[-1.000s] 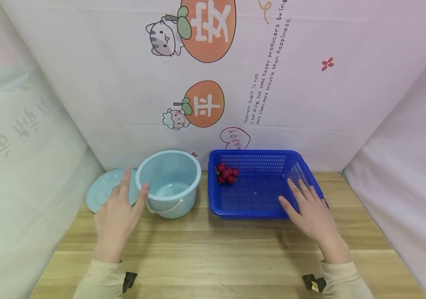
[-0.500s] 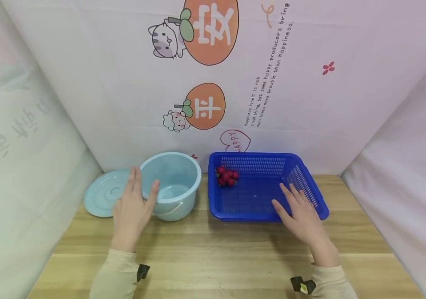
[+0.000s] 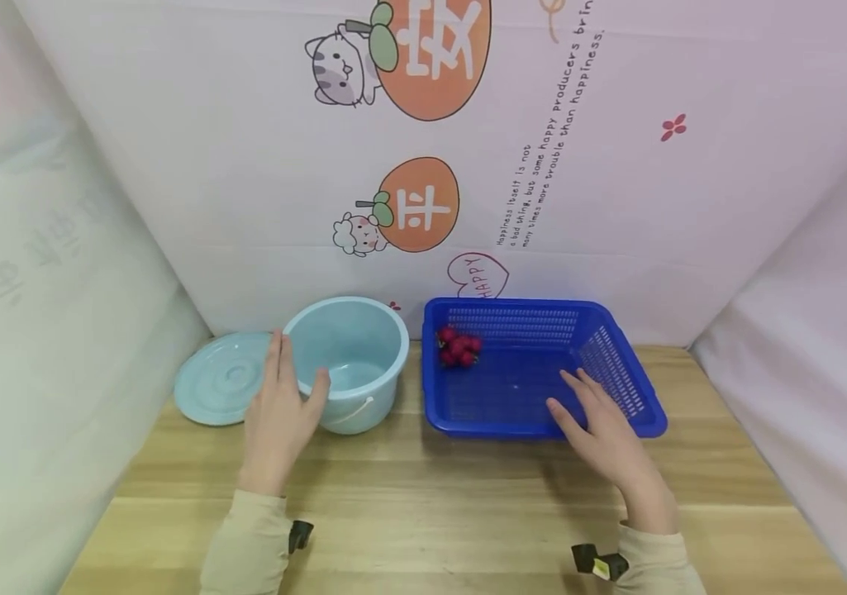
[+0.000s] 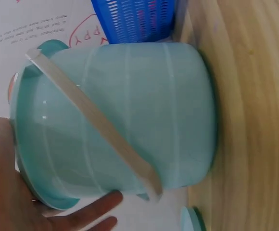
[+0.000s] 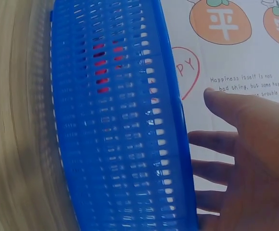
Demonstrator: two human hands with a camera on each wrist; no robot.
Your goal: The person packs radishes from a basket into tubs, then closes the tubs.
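In the head view, my left hand (image 3: 279,421) is at the near left side of a light blue bucket (image 3: 352,413), its fingers extended and its thumb by the front rim. The left wrist view shows those fingers (image 4: 96,209) alongside the bucket's outer wall; whether they touch it I cannot tell. My right hand (image 3: 605,434) hovers by the front right part of a blue plastic basket (image 3: 471,430), fingers spread and holding nothing. Several small red fruit-like pieces (image 3: 459,347) with green bits sit in the basket's far left corner.
Left of the bucket lies its round light blue lid (image 3: 215,384). The bucket's pale handle (image 4: 94,115) hangs down in front. Both containers stand on a wooden table (image 3: 423,512) near a printed white cloth backdrop (image 3: 579,273). White cloth rises on both sides.
My left hand has moved right, from over the lid to the bucket's side. My right hand has shifted slightly left and stays over the basket's front right. The head view has shifted a little.
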